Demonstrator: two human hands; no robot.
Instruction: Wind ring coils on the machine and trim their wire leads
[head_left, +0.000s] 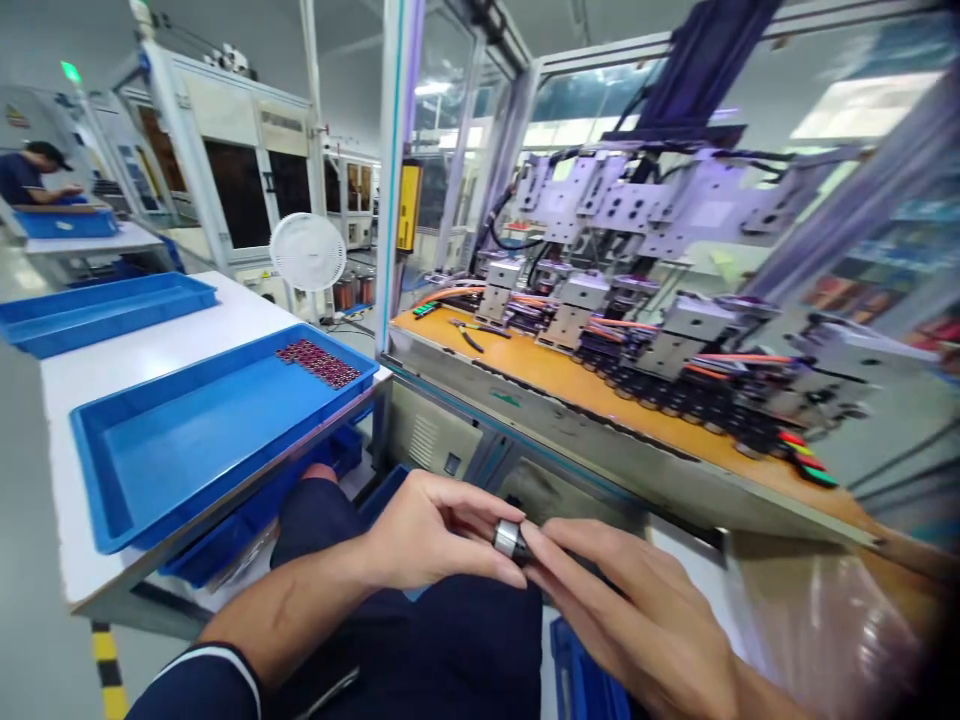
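- Clock directions below are taken from your cylinder.
- Piece in work: one small silver-and-black cylinder, up off any surface, in front of your lap.
- Left hand: narrow, thumb and fingers pinching the cylinder.
- Right hand: narrow too, fingertips closed on the dark end.
- Progress: looks mid-handling, this piece not yet set down anywhere.
- Blue tray, 9 to 10 o'clock on the white tabletop: tight block of dark red parts at its far right end only. Can't tell if those are done or waiting.
- Second blue tray, 10 o'clock, same tabletop, farther off.
- Machine bed, 2 o'clock: row of black round parts lined up under the fixtures. Their stage isn't readable from here.
- Text: yellow panel at 11 o'clock carries markings, too blurred to read.
- Warning sign at 10 o'clock, far back: triangle visible, wording isn't.
- Brands: you get none legible anywhere.
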